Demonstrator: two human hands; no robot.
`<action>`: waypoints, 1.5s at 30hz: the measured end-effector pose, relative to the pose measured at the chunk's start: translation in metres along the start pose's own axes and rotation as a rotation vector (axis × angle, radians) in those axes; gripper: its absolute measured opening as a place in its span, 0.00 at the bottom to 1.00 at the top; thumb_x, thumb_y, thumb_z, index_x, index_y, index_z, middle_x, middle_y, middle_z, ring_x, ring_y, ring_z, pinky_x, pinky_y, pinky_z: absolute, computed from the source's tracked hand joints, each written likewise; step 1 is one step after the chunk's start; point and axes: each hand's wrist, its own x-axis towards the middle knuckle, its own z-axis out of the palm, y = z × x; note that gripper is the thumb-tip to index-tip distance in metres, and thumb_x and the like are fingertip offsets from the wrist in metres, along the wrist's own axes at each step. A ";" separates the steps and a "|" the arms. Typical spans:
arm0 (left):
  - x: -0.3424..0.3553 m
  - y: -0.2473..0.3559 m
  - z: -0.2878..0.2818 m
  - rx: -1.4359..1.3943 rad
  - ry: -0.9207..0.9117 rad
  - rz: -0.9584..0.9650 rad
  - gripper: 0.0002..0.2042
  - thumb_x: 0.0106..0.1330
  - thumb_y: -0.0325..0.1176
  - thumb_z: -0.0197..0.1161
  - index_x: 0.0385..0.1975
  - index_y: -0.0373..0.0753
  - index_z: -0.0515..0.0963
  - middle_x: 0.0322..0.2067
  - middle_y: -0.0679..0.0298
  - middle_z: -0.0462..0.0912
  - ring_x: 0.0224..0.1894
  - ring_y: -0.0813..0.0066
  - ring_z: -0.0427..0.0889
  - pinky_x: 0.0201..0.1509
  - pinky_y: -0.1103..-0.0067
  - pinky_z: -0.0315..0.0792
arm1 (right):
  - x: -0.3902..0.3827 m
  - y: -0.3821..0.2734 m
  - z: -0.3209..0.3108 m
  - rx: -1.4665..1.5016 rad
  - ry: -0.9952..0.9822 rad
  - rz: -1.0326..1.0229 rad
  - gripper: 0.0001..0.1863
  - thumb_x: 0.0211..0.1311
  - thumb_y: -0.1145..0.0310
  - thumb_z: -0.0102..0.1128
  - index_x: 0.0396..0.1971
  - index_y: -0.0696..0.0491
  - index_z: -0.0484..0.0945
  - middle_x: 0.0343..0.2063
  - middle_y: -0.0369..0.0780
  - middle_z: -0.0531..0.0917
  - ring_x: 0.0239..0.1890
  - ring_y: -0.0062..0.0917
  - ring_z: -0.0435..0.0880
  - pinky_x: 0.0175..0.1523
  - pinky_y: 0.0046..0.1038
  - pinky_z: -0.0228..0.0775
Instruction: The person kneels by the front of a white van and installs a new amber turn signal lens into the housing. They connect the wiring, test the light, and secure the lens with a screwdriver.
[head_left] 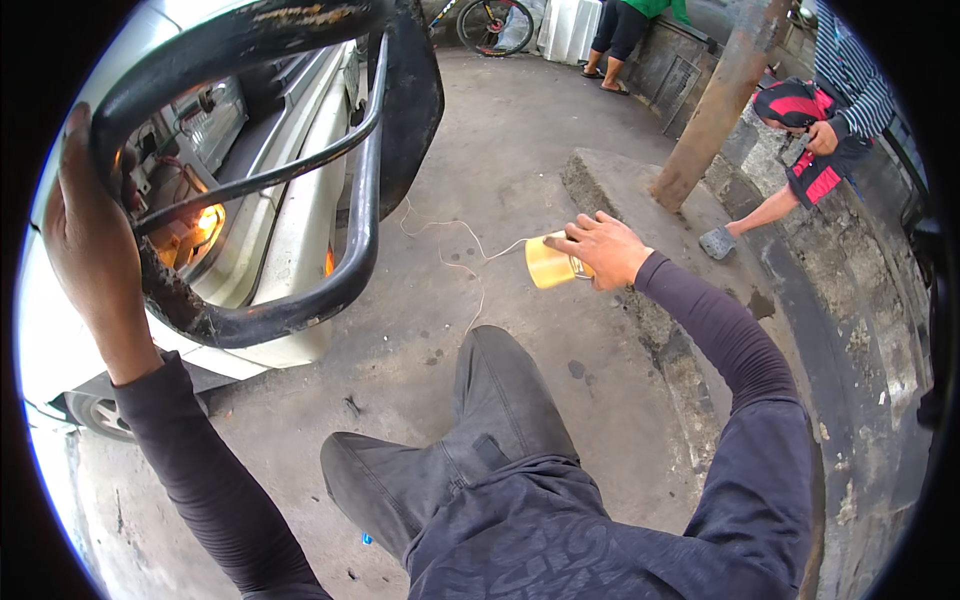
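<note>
Landmark: the white vehicle (300, 235), upper left of view, a lamp (208, 219) glowing orange at its near end. A black frame (270, 322) of bent tube stands between the vehicle and the camera, hiding part of it. Left hand (92, 235) lies along the frame's left side, over the vehicle's left part, palm against the tube; how far its fingers close round the back cannot be told. Right hand (606, 250) is off to the right of the vehicle, well apart from it, fingers wrapped over a yellow can (552, 263) held tilted above the ground; contents not visible. A thin string (487, 260) — perhaps wire — reaches the can's left rim and lies in loose curves on the ground between can and vehicle; where it ends is unclear. Step in hand, as judged: frame steadied on one side, can and string managed on the other. Next move probably calls for a firm left hold, plus an even right-hand pull or release — slack kept from snagging on the frame. Farther right of the vehicle than the can, a person in a striped top (860, 90) sits past a rusty post (715, 110).
</note>
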 end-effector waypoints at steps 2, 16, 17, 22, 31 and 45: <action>0.002 0.001 -0.001 0.075 0.025 -0.048 0.18 0.83 0.37 0.47 0.65 0.52 0.80 0.46 0.63 0.89 0.41 0.78 0.87 0.46 0.81 0.76 | 0.004 -0.004 0.008 -0.005 -0.009 0.015 0.49 0.43 0.63 0.76 0.72 0.34 0.68 0.50 0.31 0.80 0.57 0.27 0.76 0.58 0.31 0.68; -0.005 0.041 0.000 -0.296 0.088 -0.212 0.21 0.81 0.49 0.52 0.54 0.41 0.86 0.28 0.67 0.84 0.26 0.83 0.76 0.33 0.82 0.69 | 0.022 -0.031 0.050 0.021 0.307 0.387 0.51 0.49 0.68 0.76 0.76 0.38 0.63 0.53 0.36 0.77 0.58 0.31 0.74 0.59 0.35 0.69; -0.002 0.043 -0.003 -0.322 0.063 -0.309 0.22 0.79 0.51 0.56 0.48 0.37 0.87 0.27 0.67 0.83 0.25 0.82 0.76 0.33 0.83 0.69 | 0.022 -0.031 0.051 0.031 0.239 0.185 0.52 0.46 0.66 0.77 0.76 0.41 0.63 0.55 0.38 0.77 0.58 0.34 0.74 0.62 0.37 0.70; -0.004 0.052 -0.003 -0.334 0.083 -0.253 0.26 0.78 0.55 0.57 0.34 0.35 0.86 0.22 0.67 0.80 0.23 0.83 0.75 0.31 0.83 0.67 | 0.031 -0.031 0.063 1.004 0.397 0.495 0.57 0.37 0.65 0.77 0.75 0.47 0.63 0.57 0.43 0.79 0.59 0.43 0.75 0.67 0.42 0.71; 0.002 0.043 -0.003 -0.380 0.068 -0.311 0.24 0.78 0.54 0.57 0.41 0.36 0.87 0.26 0.69 0.80 0.25 0.84 0.73 0.33 0.84 0.66 | -0.004 -0.032 0.079 2.456 0.215 0.041 0.60 0.48 0.53 0.73 0.79 0.60 0.51 0.51 0.51 0.81 0.50 0.38 0.86 0.50 0.38 0.86; -0.003 0.055 -0.002 -0.437 0.044 -0.313 0.26 0.78 0.56 0.57 0.39 0.35 0.86 0.23 0.69 0.77 0.23 0.85 0.71 0.29 0.83 0.65 | -0.008 -0.046 -0.001 -0.039 0.522 0.180 0.39 0.61 0.73 0.65 0.72 0.34 0.67 0.52 0.36 0.79 0.55 0.33 0.79 0.63 0.40 0.66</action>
